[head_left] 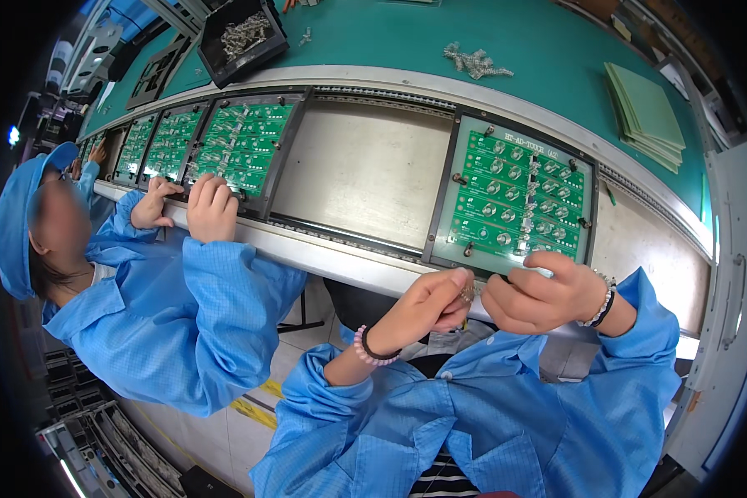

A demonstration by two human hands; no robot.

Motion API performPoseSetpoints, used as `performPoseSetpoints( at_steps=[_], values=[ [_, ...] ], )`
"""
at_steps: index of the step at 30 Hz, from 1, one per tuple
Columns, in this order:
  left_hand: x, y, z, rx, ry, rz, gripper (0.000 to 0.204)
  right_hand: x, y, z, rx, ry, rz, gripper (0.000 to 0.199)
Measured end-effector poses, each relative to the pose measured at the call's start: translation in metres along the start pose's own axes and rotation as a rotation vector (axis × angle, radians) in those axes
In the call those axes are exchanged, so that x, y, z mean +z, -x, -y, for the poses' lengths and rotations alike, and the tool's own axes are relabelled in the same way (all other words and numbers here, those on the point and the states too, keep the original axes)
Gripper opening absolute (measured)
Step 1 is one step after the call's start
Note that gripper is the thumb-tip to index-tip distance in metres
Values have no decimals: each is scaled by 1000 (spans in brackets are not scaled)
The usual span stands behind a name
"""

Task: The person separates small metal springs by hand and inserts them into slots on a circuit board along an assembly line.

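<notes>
Both my hands are held close together at the near edge of the conveyor, in front of a green circuit board [515, 199] in a black-framed carrier [443, 207]. Small clear and metallic parts are set in rows on that board. My left hand [427, 309] is closed, with a few small metallic parts [468, 293] showing at its fingertips. Beside it, my right hand [544, 292] is curled, thumb and fingers drawn together near the board's lower edge. Whatever its fingers hold, if anything, is hidden.
On the left a co-worker in blue [166, 315] handles more framed boards [241, 141]. A black bin [239, 41] of small parts sits on the green bench [373, 41]. A pile of metallic parts [476, 62] and stacked pale-green sheets [646, 116] lie farther back.
</notes>
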State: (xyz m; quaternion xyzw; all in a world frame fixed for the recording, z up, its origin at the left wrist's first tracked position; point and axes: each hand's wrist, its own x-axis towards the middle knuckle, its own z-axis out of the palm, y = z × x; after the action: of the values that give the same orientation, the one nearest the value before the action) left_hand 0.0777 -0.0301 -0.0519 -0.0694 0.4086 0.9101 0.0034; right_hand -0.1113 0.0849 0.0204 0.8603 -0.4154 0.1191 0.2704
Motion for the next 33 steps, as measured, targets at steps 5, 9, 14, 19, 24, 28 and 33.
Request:
performPoseSetpoints(
  at_steps=[5, 9, 14, 19, 24, 28, 33],
  values=[
    [-4, -12, 2, -85, -12, 57, 42, 9, 6, -1, -33, -20, 33, 13],
    [-1, -31, 8, -70, -121, -124, 42, 23, 14, -2, 132, 9, 162, 14],
    [-16, -43, 23, 83, -189, -121, 40, 36, 20, -4, 185, 28, 150, 13],
    [-40, -49, 30, 131, -121, -14, 35, 45, 28, -14, 263, -78, 123, 13],
    [-44, -54, 32, 177, -264, -94, 27, 58, 31, -16, 258, -196, 141, 16],
    [-44, -59, 32, 304, -407, -180, 25, 56, 24, -17, 616, -693, 248, 17],
    [-49, -55, 28, 246, -482, -150, 28, 66, 24, -28, 607, -1065, 244, 25]
  ],
)
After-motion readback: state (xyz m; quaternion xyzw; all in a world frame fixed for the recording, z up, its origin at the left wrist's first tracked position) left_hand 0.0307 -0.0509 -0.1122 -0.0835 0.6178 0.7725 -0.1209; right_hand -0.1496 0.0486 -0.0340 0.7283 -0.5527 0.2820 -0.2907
